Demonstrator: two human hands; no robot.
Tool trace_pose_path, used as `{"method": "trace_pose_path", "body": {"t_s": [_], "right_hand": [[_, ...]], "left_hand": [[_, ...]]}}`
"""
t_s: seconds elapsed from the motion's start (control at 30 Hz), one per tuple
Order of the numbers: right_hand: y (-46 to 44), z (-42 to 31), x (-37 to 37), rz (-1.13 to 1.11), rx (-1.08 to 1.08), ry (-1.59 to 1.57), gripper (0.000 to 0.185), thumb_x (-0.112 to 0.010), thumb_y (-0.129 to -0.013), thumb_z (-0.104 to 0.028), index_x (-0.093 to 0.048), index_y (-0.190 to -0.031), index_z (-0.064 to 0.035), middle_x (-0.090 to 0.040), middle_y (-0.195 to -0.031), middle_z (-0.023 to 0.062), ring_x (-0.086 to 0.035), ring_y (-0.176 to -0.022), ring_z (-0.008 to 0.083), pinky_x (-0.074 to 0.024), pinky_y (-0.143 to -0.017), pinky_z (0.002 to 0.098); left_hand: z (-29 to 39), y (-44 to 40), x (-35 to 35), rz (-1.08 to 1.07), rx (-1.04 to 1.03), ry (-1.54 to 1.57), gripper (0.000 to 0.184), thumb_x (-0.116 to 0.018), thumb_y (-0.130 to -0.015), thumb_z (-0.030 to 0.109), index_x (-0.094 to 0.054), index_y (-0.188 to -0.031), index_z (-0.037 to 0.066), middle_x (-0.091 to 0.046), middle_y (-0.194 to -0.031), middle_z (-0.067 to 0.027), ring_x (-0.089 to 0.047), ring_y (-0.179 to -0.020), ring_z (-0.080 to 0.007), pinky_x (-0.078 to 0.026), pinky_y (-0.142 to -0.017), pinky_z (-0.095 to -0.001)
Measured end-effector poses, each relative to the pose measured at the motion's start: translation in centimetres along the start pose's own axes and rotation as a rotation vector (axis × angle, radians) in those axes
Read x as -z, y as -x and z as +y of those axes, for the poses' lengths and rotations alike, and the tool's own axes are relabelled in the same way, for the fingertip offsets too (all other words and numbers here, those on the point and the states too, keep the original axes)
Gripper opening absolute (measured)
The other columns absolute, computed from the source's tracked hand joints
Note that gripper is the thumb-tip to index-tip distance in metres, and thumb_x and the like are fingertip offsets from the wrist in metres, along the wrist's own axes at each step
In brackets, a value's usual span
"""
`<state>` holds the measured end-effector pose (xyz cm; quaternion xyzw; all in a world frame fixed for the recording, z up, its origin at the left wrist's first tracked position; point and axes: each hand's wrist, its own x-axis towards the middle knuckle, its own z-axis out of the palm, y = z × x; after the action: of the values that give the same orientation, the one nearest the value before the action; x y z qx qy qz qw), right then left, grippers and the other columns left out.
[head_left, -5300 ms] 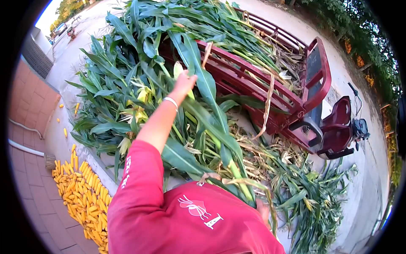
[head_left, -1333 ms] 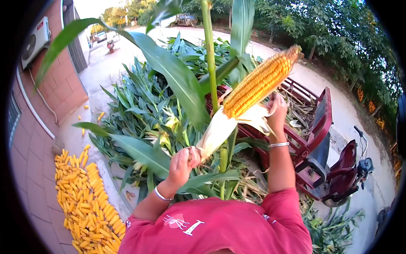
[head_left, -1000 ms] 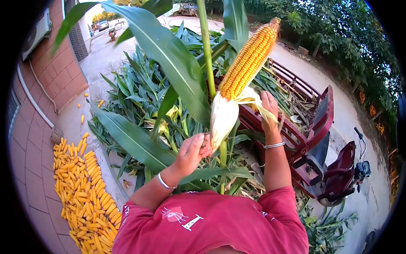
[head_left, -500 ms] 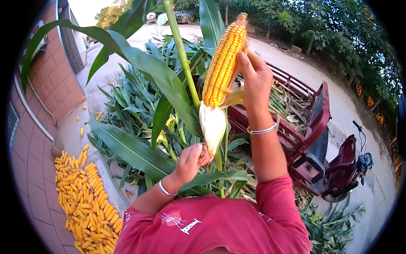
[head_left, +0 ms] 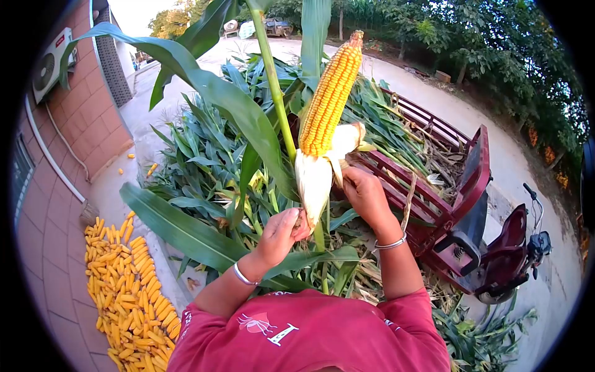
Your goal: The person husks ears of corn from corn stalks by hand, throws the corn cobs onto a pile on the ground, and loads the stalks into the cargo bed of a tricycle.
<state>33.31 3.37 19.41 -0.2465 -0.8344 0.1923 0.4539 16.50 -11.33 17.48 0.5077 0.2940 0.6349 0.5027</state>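
Note:
A yellow ear of corn (head_left: 331,96) stands upright with its kernels bare, still on a green stalk (head_left: 273,84). Pale husk (head_left: 313,180) wraps its lower end, and a peeled flap of husk (head_left: 348,137) sticks out to the right. My left hand (head_left: 282,234) is closed around the base of the husk. Just right of the ear, my right hand (head_left: 367,193) has its fingers pinched together at a hanging strip of husk; the fingertips are partly hidden. Long green leaves (head_left: 229,99) arch off the stalk to the left.
Bare corn ears lie in a heap (head_left: 130,297) by the tiled wall (head_left: 56,248) on the left. Cut corn stalks (head_left: 204,155) pile up ahead. A red three-wheeled cart (head_left: 458,198) loaded with stalks stands at right. An air-conditioner unit (head_left: 54,65) hangs on the wall.
My right hand has come down from the upper part of the ear to beside its base. The husk flap now stands out to the right. My left hand keeps its hold.

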Motion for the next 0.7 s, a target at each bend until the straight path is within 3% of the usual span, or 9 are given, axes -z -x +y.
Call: {"method": "trace_pose_path", "body": {"t_s": [0.07, 0.17, 0.27, 0.33, 0.37, 0.43, 0.5, 0.57, 0.7], "right_hand": [[-0.3, -0.7, 1.4, 0.03, 0.081, 0.243, 0.01, -0.059, -0.081, -0.003, -0.064, -0.09, -0.0029, -0.063, -0.081, 0.0151, -0.061, -0.075, 0.0353, -0.0503, -0.067, 0.0388], [-1.7, -3.0, 4.9, 0.229, 0.122, 0.412, 0.026, -0.065, -0.078, -0.004, -0.061, -0.104, -0.0014, -0.062, -0.1, 0.0178, -0.06, -0.092, 0.0369, -0.0484, -0.082, 0.042], [-4.0, -5.3, 7.1, 0.371, 0.155, 0.341, 0.046, -0.069, -0.079, -0.009, -0.053, -0.121, 0.001, -0.061, -0.109, 0.0191, -0.058, -0.105, 0.0351, -0.0462, -0.09, 0.0404], [-5.9, -6.9, 6.6, 0.375, 0.167, 0.007, 0.065, -0.074, -0.078, -0.017, -0.044, -0.132, 0.0043, -0.061, -0.111, 0.0188, -0.056, -0.115, 0.03, -0.0446, -0.096, 0.0381], [-7.0, -6.6, 5.8, 0.267, 0.061, -0.105, 0.089, -0.081, -0.071, -0.021, -0.031, -0.139, 0.0066, -0.059, -0.116, 0.0191, -0.054, -0.118, 0.0289, -0.0435, -0.099, 0.0386], [-8.0, -5.7, 3.3, 0.315, 0.058, -0.182, 0.1, -0.085, -0.065, -0.021, -0.026, -0.141, 0.0049, -0.056, -0.12, 0.0199, -0.056, -0.115, 0.0299, -0.0451, -0.097, 0.0375], [-8.1, -4.3, 0.6, 0.226, 0.03, -0.468, 0.103, -0.087, -0.062, -0.02, -0.024, -0.141, 0.0043, -0.055, -0.12, 0.0193, -0.058, -0.111, 0.0274, -0.0474, -0.092, 0.0369], [-7.0, -3.9, -0.7, 0.145, -0.098, -0.313, 0.083, -0.088, -0.061, -0.02, -0.041, -0.125, 0.0023, -0.059, -0.11, 0.0122, -0.059, -0.098, 0.0173, -0.0495, -0.084, 0.0322], [-8.1, -1.3, -1.0, -0.214, -0.193, -0.711, 0.058, -0.086, -0.066, -0.021, -0.053, -0.11, -0.0017, -0.06, -0.095, 0.003, -0.057, -0.083, 0.0119, -0.0477, -0.073, 0.0271]], "left_hand": [[-0.3, -0.3, 0.0, -0.033, 0.001, 0.014, 0.041, -0.031, -0.103, 0.029, -0.038, -0.07, 0.006, -0.034, -0.064, -0.0015, -0.032, -0.06, -0.0136, -0.031, -0.06, -0.0282], [-0.2, -0.5, -0.4, -0.036, -0.006, -0.011, 0.04, -0.031, -0.103, 0.029, -0.038, -0.071, 0.006, -0.034, -0.065, -0.0013, -0.033, -0.06, -0.0139, -0.031, -0.061, -0.0283], [-1.0, -0.7, -0.3, -0.058, -0.015, 0.04, 0.038, -0.03, -0.104, 0.023, -0.04, -0.073, 0.005, -0.039, -0.068, -0.0016, -0.034, -0.062, -0.0121, -0.031, -0.061, -0.0264], [-1.1, -0.9, -0.7, -0.06, 0.003, 0.034, 0.038, -0.03, -0.104, 0.023, -0.04, -0.072, 0.005, -0.039, -0.067, -0.0015, -0.033, -0.062, -0.0118, -0.031, -0.061, -0.0263], [-1.0, -1.1, -1.0, -0.07, 0.016, 0.026, 0.038, -0.03, -0.104, 0.024, -0.04, -0.072, 0.005, -0.039, -0.067, -0.0013, -0.033, -0.061, -0.0116, -0.031, -0.06, -0.0262], [-1.0, -1.4, -1.4, -0.096, 0.004, -0.013, 0.039, -0.03, -0.104, 0.025, -0.041, -0.071, 0.006, -0.039, -0.066, -0.0007, -0.033, -0.061, -0.0113, -0.031, -0.06, -0.026], [-1.4, -1.9, -1.6, -0.136, -0.031, -0.065, 0.04, -0.03, -0.104, 0.026, -0.041, -0.071, 0.006, -0.039, -0.066, 0.0004, -0.033, -0.06, -0.0099, -0.03, -0.058, -0.0251], [-1.7, -2.0, -1.8, -0.146, -0.009, -0.131, 0.04, -0.029, -0.104, 0.027, -0.042, -0.072, 0.006, -0.038, -0.066, 0.0015, -0.031, -0.059, -0.0085, -0.029, -0.056, -0.0243], [-1.8, -2.6, -2.2, -0.193, -0.012, -0.106, 0.036, -0.031, -0.104, 0.027, -0.043, -0.077, 0.005, -0.037, -0.067, 0.0023, -0.031, -0.059, -0.0078, -0.029, -0.056, -0.0242]]}}
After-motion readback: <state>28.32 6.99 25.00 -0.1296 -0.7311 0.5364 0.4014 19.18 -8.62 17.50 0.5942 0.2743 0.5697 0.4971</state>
